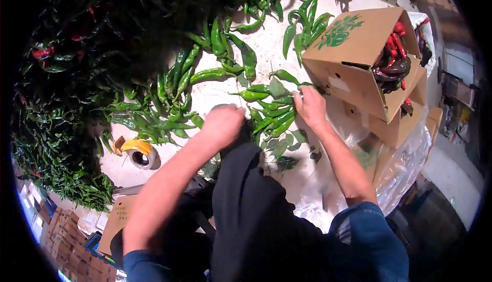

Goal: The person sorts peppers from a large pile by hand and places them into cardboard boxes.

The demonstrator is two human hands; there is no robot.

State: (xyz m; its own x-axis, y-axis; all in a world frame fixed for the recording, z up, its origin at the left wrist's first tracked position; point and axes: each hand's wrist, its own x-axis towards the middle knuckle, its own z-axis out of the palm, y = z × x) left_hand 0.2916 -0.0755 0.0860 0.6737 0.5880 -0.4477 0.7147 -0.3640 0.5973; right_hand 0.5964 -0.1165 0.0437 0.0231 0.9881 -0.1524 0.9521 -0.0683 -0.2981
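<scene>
Several green peppers [277, 112] lie side by side in a small group on the white surface [205, 96], between my two hands. My right hand [310, 103] is at the right edge of this group, its fingertips near the pepper stems; whether it holds one is unclear. My left hand [224, 123] is to the left of the group, blurred, with its fingers bent and mostly hidden. Loose green leaves [279, 146] lie just below the peppers.
A large heap of green peppers [61, 102] fills the left. Cardboard boxes [353, 36] with red peppers [394, 46] stand at the right, beside clear plastic [405, 174]. A tape roll [142, 157] with a yellow-orange piece lies at the lower left.
</scene>
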